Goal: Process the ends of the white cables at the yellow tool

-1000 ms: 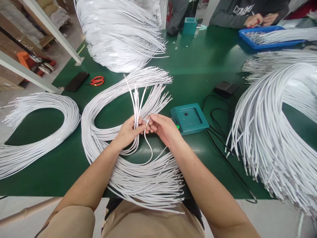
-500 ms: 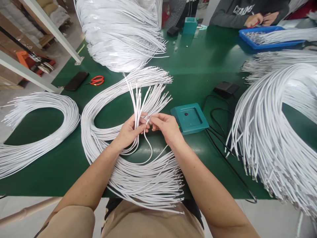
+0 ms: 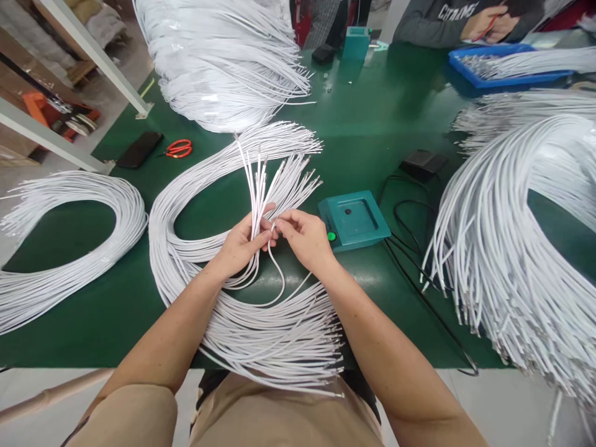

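Several white cables (image 3: 256, 192) stand up out of my left hand (image 3: 244, 241), which is closed around them. Between the two hands one cable (image 3: 278, 267) curves down, its end held at my left thumb and fingertips. My right hand (image 3: 305, 236) pinches at the tip of that same cable; the small end piece is mostly hidden by the fingers. Below and behind the hands lies a large curved bundle of white cables (image 3: 161, 248), its near ends (image 3: 321, 354) fanned out toward my body.
Right of my hand sits a teal device (image 3: 328, 211) with a green button, and black leads run from it. A phone (image 3: 139, 149), red-handled scissors (image 3: 179, 148) and more cable bundles (image 3: 503, 217) lie on the green table. Across it a co-worker's hands (image 3: 488, 25) work above a blue tray (image 3: 535, 82).
My right hand has shifted slightly left, closer to my left fingers at the cable end. The green button now shows beside it. The whole view has moved a little.
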Demonstrator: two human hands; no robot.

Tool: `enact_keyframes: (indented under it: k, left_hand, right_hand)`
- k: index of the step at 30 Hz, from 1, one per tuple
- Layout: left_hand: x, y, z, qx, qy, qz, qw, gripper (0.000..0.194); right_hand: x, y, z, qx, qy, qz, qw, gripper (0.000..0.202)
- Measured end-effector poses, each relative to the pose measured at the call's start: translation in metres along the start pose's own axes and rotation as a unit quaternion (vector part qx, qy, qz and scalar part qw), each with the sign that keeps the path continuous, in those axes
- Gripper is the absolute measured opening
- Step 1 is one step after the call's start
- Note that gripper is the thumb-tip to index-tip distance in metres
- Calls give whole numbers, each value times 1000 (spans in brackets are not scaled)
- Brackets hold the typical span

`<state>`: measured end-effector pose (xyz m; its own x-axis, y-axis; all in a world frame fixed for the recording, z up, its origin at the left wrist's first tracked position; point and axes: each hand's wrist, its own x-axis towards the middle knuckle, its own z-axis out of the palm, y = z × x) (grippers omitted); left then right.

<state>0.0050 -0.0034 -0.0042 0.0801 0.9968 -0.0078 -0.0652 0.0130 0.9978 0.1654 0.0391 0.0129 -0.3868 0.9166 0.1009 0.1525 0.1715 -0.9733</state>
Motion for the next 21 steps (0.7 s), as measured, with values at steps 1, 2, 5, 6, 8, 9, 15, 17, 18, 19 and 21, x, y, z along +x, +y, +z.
enact_keyframes:
  k: [1,2,5,6,8,9,15,17,18,19,21]
  left_hand:
    - [0,0,0,-16,-7,-16,1000,55]
    - [-1,1,0,-36,-17,-35,999,56]
    - [-1,3,0,-96,-31,-90,991,53]
    - [-1,4,0,-107,-29,-100,989,51]
    - [0,4,0,-112,-17,-106,988,51]
    - [0,4,0,-108,-9,-106,988,53]
    - [3,-1,-2,-37,7,-93,995,56]
    - [4,-2,-1,-7,13,-92,996,55]
    - [4,-2,-1,5,15,-95,995,55]
    - [5,-3,0,15,16,-98,995,55]
    - [5,-3,1,33,18,-105,994,56]
  right_hand:
    - [-1,2,0,-60,7,-25,998,18]
    - [-1,4,1,-129,16,-56,990,21]
    - [-2,7,1,-342,18,-162,925,26]
    - [-2,7,0,-396,7,-192,898,28]
    - [-2,5,-2,-461,-10,-229,857,27]
    - [-2,4,-4,-478,-8,-234,846,25]
    - [2,4,-25,-561,-2,-160,812,18]
    - [3,5,-30,-569,-36,-150,808,18]
    - [3,5,-32,-567,-47,-150,809,18]
    - [3,6,-33,-563,-51,-150,811,18]
    - [4,6,-34,-555,-57,-152,816,19]
